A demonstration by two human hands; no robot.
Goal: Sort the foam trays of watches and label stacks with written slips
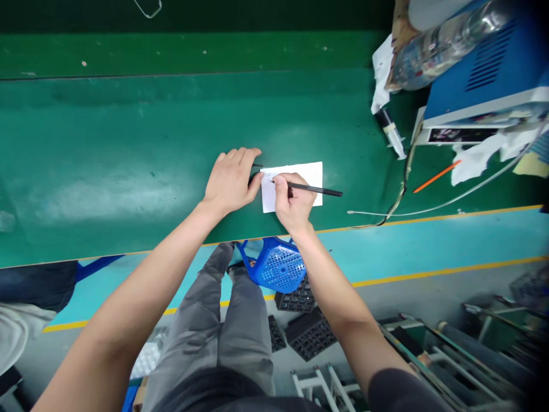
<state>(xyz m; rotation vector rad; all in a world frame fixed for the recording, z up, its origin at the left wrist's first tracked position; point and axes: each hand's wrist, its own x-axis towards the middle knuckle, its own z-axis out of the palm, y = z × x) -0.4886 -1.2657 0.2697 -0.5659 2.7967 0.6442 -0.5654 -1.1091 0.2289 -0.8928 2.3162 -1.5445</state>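
The right hand [294,203] has its grip closed around a thin black tool [315,189], held like a pen, with the tip pointing left and touching the upper left part of a small white card [306,174]. The tool's tail sticks out to the right, past the card's edge. The card lies flat on the green table [128,143], partly hidden under the hand. Just left of the grip, the left hand [231,180] rests palm down on the table, fingers curled loosely, its thumb pressing the card's left edge; it grasps nothing that can be seen, though a small dark piece shows under its fingertips. Well to the right of the grip lie a thin grey cable [429,207], an orange stick [436,176] and a syringe [392,134], with crumpled white paper [480,157] beyond. Farther right and back stands a blue box [484,74]. Below the grip, past the table's near edge, a blue perforated stool [278,266] and black trays [311,332] sit on the floor beside the person's grey-trousered legs [214,332].
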